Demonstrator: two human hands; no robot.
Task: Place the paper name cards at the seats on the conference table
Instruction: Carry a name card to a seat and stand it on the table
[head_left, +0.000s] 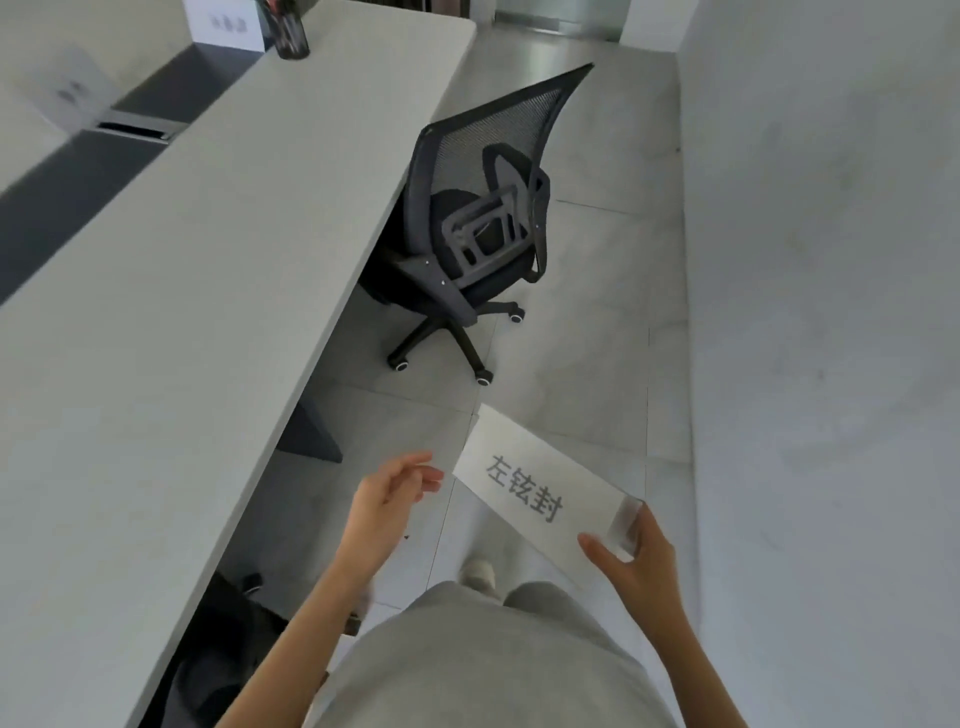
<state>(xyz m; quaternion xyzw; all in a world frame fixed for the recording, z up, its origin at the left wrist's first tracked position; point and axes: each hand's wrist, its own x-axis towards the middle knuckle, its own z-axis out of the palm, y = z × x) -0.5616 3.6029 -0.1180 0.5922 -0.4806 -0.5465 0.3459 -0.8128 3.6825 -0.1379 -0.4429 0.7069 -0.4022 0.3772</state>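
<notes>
My right hand (636, 558) grips one end of a white paper name card (530, 488) printed with dark characters, held over the floor beside the table. Just left of the card's free end, my left hand (387, 499) hovers with fingers apart and nothing in it, not touching the card. The long grey conference table (171, 322) runs along my left. Two more white name cards stand on it far away, one at the top (228, 26) and a blurred one at the far left (65, 91).
A black mesh office chair (478, 218) is tucked at the table's edge ahead. A dark pen holder (288, 31) stands near the far card. A dark strip with a cable slot (135, 130) runs down the table's middle. A white wall (821, 312) borders the tiled aisle.
</notes>
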